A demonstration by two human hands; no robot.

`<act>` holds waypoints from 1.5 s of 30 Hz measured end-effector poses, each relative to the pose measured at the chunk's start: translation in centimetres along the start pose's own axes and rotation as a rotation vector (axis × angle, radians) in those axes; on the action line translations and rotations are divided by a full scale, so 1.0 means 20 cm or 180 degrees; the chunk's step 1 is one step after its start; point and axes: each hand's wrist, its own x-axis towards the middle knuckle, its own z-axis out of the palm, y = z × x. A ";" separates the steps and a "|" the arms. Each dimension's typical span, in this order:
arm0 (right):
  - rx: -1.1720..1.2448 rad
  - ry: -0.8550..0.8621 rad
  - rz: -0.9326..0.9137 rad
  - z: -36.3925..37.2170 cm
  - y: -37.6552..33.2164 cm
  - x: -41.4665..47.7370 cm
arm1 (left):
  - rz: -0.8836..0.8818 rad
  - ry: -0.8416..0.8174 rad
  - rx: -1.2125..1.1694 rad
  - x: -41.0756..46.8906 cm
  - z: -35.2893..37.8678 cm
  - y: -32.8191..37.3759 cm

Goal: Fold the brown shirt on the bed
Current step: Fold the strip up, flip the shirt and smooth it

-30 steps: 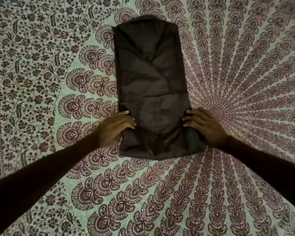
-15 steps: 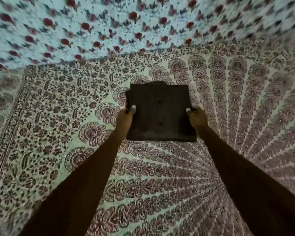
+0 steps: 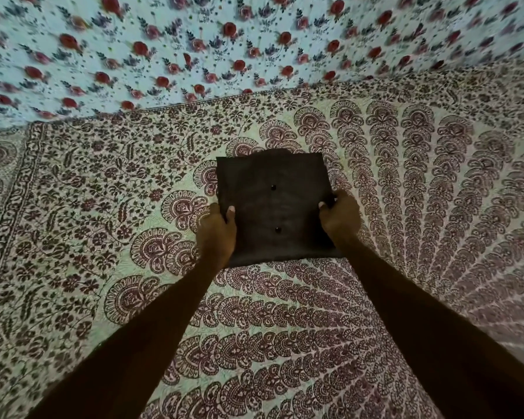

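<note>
So the shirt (image 3: 274, 207) is a neat folded square, mid-bed (image 3: 103, 207) toward the far edge. Left hand (image 3: 217, 234) and right hand (image 3: 341, 219) pinch opposite sides, thumbs (image 3: 230, 213) on top, fingers tucked underneath. I'd guess that's so the layers don't slide apart.

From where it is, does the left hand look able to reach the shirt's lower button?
Probably yes, once it lets go: the left hand grips the left edge of the brown shirt, and the lower button lies uncovered just beside its thumb.
</note>
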 end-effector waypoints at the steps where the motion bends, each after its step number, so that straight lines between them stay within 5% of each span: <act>1: -0.0194 0.0048 0.0039 0.00 -0.01 0.01 | 0.0010 0.0091 0.0101 0.01 0.00 0.02; 4: -0.0289 0.0028 0.0177 0.01 -0.08 0.07 | -0.0088 0.0202 -0.0129 0.09 -0.05 0.11; 10: 0.1399 -0.0452 0.0828 0.00 -0.23 0.26 | -0.1850 -0.1323 -0.2478 0.49 -0.11 0.17; 13: 0.1773 -0.0503 0.1028 -0.01 -0.23 0.26 | -0.1688 -0.1740 -0.2596 0.38 -0.21 0.30; 18: 0.2082 -0.0584 0.0576 -0.12 -0.21 0.12 | -0.1297 -0.1539 -0.3052 0.27 -0.24 0.25; 25: 0.2132 -0.0670 0.0231 -0.46 -0.24 -0.23 | -0.0843 -0.1001 -0.2758 -0.01 -0.52 0.28; 34: 0.2056 -0.0818 0.0192 -0.98 -0.14 -0.86 | -0.0655 -0.1414 -0.1659 -0.50 -0.94 0.37; 45: 0.1565 -0.0840 0.0413 -1.42 0.07 -1.52 | -0.1001 -0.1831 -0.1760 -1.23 -1.00 0.29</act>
